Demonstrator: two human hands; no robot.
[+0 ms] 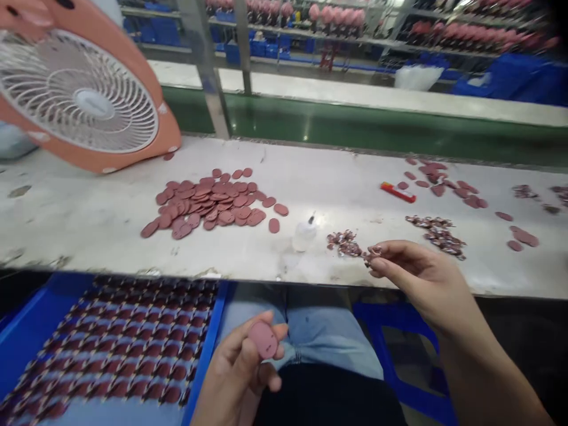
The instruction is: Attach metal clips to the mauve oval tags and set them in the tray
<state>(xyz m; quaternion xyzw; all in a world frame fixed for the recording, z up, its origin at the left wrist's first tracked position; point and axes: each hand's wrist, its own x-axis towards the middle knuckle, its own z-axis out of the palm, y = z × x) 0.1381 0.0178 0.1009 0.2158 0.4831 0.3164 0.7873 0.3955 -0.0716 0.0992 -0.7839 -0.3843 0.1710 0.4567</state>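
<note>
My left hand [242,370] is low over my lap, fingers closed on one pink oval piece [263,339]. My right hand [421,278] reaches over the front edge of the white worktable [89,219]; its fingertips pinch a small dark trim piece [371,254] at the edge of a little heap of such pieces [344,242]. A big pile of pink ovals [210,201] lies at the table's centre left. A small clear glue bottle [305,234] stands between that pile and the heap.
A blue tray [208,349] at lower left holds rows of finished ovals. An orange-framed fan [80,89] leans at the back left. A red tool [398,192], more ovals [444,180] and another trim heap [437,234] lie to the right. A green conveyor [355,127] runs behind.
</note>
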